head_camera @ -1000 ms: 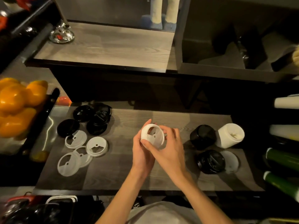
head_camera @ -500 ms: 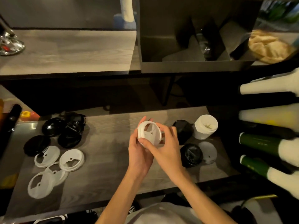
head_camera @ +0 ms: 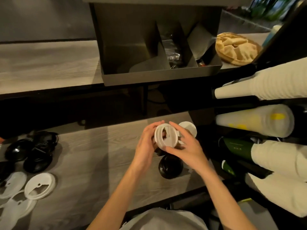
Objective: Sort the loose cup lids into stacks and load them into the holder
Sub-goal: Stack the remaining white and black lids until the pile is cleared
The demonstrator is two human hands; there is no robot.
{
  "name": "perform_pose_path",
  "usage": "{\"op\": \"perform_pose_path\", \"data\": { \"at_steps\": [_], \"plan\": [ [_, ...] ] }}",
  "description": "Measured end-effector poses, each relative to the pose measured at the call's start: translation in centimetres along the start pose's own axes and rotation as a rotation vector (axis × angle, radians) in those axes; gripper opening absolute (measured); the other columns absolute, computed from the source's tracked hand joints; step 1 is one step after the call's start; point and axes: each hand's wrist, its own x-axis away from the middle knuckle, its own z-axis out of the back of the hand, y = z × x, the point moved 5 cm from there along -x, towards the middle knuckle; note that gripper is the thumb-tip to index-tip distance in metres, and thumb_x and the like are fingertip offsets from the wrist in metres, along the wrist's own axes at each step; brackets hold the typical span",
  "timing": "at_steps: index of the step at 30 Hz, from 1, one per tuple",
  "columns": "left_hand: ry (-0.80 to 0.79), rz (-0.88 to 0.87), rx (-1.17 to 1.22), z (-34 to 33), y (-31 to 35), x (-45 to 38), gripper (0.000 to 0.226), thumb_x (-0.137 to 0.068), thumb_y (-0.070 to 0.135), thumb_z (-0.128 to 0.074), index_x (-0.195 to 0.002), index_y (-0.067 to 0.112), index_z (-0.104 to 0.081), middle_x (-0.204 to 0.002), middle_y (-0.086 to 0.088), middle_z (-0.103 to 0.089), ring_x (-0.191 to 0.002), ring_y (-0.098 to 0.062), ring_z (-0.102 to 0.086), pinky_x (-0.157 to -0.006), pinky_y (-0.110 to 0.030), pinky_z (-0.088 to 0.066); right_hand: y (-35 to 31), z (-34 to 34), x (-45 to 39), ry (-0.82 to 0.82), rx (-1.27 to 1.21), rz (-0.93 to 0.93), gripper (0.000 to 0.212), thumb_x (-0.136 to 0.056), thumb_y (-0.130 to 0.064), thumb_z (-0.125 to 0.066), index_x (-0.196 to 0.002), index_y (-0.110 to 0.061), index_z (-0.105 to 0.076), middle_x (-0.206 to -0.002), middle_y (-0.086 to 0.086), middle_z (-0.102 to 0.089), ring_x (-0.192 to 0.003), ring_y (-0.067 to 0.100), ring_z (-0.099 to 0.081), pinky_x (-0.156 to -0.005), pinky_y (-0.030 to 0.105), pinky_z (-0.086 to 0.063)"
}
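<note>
- Head view: both hands meet above the lower shelf [head_camera: 93, 156], holding a small stack of white lids [head_camera: 166, 136] between them, clear of the wood.
- Left hand [head_camera: 145, 143] cups the stack's left side, fingers curled round its rim.
- Right hand [head_camera: 187, 146] grips the stack from the right, thumb at the lower edge and fingers over the top.
- The stack is tilted on edge, its open cut-outs facing the camera.
- Just behind the right hand, a white lid pile [head_camera: 188, 128] stands on the shelf, partly hidden.
- Below the hands, a black lid pile [head_camera: 170, 167] sits on the shelf near its front edge.
- At the shelf's far left, loose black lids [head_camera: 31, 151] lie clustered; in front of them lie clear lids [head_camera: 39, 185], some overlapping.
- The holder [head_camera: 157, 45], a dark box with slanted dividers, stands on the upper shelf [head_camera: 46, 63], well apart from the hands; its left compartment looks bare, and dark things I cannot make out fill the middle one.
- Right of the holder lies a tan basket [head_camera: 235, 48].
- Along the right edge, sleeves of stacked cups [head_camera: 259, 87] point leftward on a rack, white, pale yellow and green.
</note>
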Motion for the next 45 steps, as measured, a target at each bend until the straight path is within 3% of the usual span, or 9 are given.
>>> {"op": "perform_pose_path", "data": {
  "at_steps": [6,11,18,25,29,33,37,40,45],
  "plan": [
    [0.006,0.083,-0.124,-2.1,-1.7,-4.3,0.026,-0.099,0.017,-0.064,-0.125,0.016,-0.065,-0.122,-0.01,-0.071,-0.107,-0.025,-0.073,-0.098,-0.039,-0.056,1.9,6.2,-1.8,-0.022,0.131,0.042,0.081,-0.077,-0.036,-0.09,-0.145,-0.05,-0.047,-0.147,-0.029,-0.047,-0.132,-0.01,-0.044,-0.109,0.021,-0.037],
    [0.028,0.112,-0.013,-4.0,-3.8,-7.0,0.041,-0.096,0.004,-0.064,-0.136,0.01,-0.057,-0.123,-0.017,-0.068,-0.113,-0.029,-0.069,-0.099,-0.036,-0.056,4.5,8.4,-3.0,0.195,-0.27,-0.129,0.049,-0.088,-0.025,-0.081,-0.134,-0.027,-0.062,-0.136,-0.003,-0.061,-0.119,0.011,-0.064,-0.085,0.025,-0.06],
    [0.09,0.146,-0.404,-5.6,-7.3,-8.8,0.037,-0.094,0.018,-0.072,-0.13,0.017,-0.063,-0.113,-0.003,-0.073,-0.106,-0.018,-0.071,-0.098,-0.041,-0.057,7.9,10.3,-4.6,0.517,-0.191,-0.1,0.026,-0.089,-0.018,-0.081,-0.113,-0.019,-0.071,-0.107,-0.006,-0.072,-0.098,0.001,-0.068,-0.073,0.008,-0.052],
    [0.202,-0.003,-0.712,-6.7,-6.7,-10.7,0.025,-0.095,0.022,-0.071,-0.117,0.01,-0.069,-0.092,0.003,-0.07,-0.083,-0.007,-0.067,-0.076,-0.014,-0.054,8.9,10.6,-7.7,0.538,-0.059,0.003,0.021,-0.092,-0.017,-0.077,-0.112,-0.012,-0.074,-0.105,-0.001,-0.073,-0.095,0.0,-0.068,-0.076,0.008,-0.051],
    [0.257,0.006,-0.793,-6.9,-7.3,-11.4,0.022,-0.096,0.02,-0.068,-0.116,0.01,-0.068,-0.091,0.001,-0.068,-0.075,-0.001,-0.061,-0.064,-0.003,-0.045,9.8,10.2,-9.3,0.546,0.012,0.011,0.022,-0.094,-0.024,-0.075,-0.114,-0.015,-0.074,-0.109,-0.001,-0.073,-0.103,0.014,-0.069,-0.085,0.024,-0.057],
    [0.292,-0.005,-0.903,-6.6,-8.3,-11.6,0.025,-0.096,0.023,-0.068,-0.118,0.011,-0.067,-0.106,-0.008,-0.065,-0.093,-0.019,-0.063,-0.082,-0.021,-0.05,11.0,9.5,-9.3,0.512,0.035,-0.014,0.021,-0.095,-0.027,-0.073,-0.114,-0.018,-0.072,-0.108,-0.002,-0.072,-0.1,0.011,-0.068,-0.074,0.01,-0.052],
    [0.306,0.064,-0.839,-5.8,-9.6,-11.7,0.022,-0.093,0.019,-0.072,-0.113,0.013,-0.068,-0.111,-0.009,-0.066,-0.092,-0.019,-0.066,-0.094,-0.031,-0.054,11.8,9.2,-9.2,0.509,0.049,-0.02,0.018,-0.095,-0.029,-0.073,-0.111,-0.022,-0.072,-0.108,-0.007,-0.072,-0.102,0.01,-0.067,-0.085,0.025,-0.056],
    [0.305,0.064,-0.82,-5.8,-9.9,-11.8,0.019,-0.093,0.019,-0.072,-0.111,0.015,-0.068,-0.106,-0.005,-0.068,-0.095,-0.02,-0.067,-0.095,-0.037,-0.055,11.9,9.0,-9.2,0.508,0.034,-0.014,0.018,-0.095,-0.03,-0.073,-0.111,-0.022,-0.071,-0.108,-0.008,-0.072,-0.102,0.009,-0.066,-0.086,0.024,-0.054],
    [0.323,0.093,-0.735,-5.6,-10.0,-11.8,0.017,-0.092,0.018,-0.073,-0.108,0.016,-0.068,-0.105,-0.006,-0.068,-0.083,-0.012,-0.065,-0.088,-0.037,-0.059,11.8,9.2,-9.4,0.473,-0.011,-0.098,0.015,-0.095,-0.027,-0.074,-0.109,-0.022,-0.071,-0.103,-0.015,-0.067,-0.096,-0.001,-0.06,-0.075,0.001,-0.043]
  ]
}}
